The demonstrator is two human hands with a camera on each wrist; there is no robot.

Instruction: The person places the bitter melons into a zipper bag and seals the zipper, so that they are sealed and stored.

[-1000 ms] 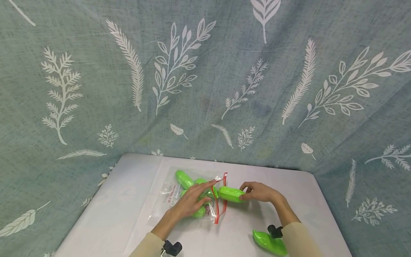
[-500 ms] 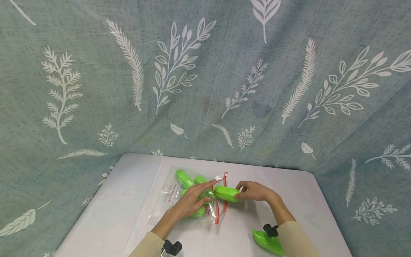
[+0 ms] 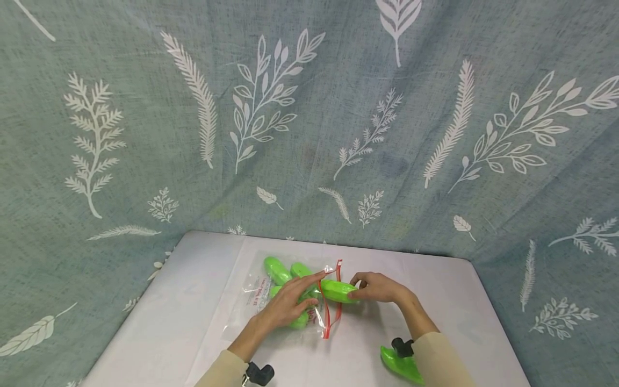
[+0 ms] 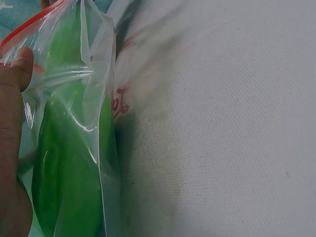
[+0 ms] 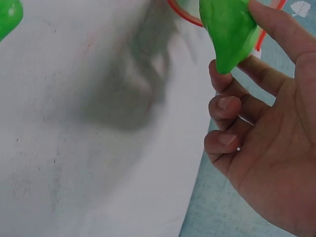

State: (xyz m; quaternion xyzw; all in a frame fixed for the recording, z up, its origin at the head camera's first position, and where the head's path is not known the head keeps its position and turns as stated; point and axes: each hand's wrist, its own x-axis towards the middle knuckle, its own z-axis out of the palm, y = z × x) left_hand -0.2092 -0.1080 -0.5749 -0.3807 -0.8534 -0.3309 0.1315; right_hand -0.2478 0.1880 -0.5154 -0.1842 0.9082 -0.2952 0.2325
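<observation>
A clear zip bag (image 3: 240, 322) with a red-edged mouth (image 3: 326, 325) lies on the white table, several green vegetables (image 3: 276, 269) inside it. My left hand (image 3: 287, 302) rests over the bag close to its mouth, fingers extended and thumb (image 4: 22, 66) apart against the plastic. Between thumb and fingers my right hand (image 3: 379, 287) pinches the tapered end of a long, glossy green gourd-like vegetable (image 3: 335, 291). Its far end is within the bag's mouth, while the pointed tip (image 5: 224, 61) sticks out toward my right palm.
Another green vegetable (image 3: 398, 365) with a pointed end lies near the front right of the table (image 3: 159, 322), partly covered by my right forearm. A grey-green cloth (image 3: 309, 134) with white leaf prints hangs behind and at the sides.
My right hand has moved left, sliding the gourd-like vegetable from the bag's mouth further inside. The left hand has stayed in place over the bag.
</observation>
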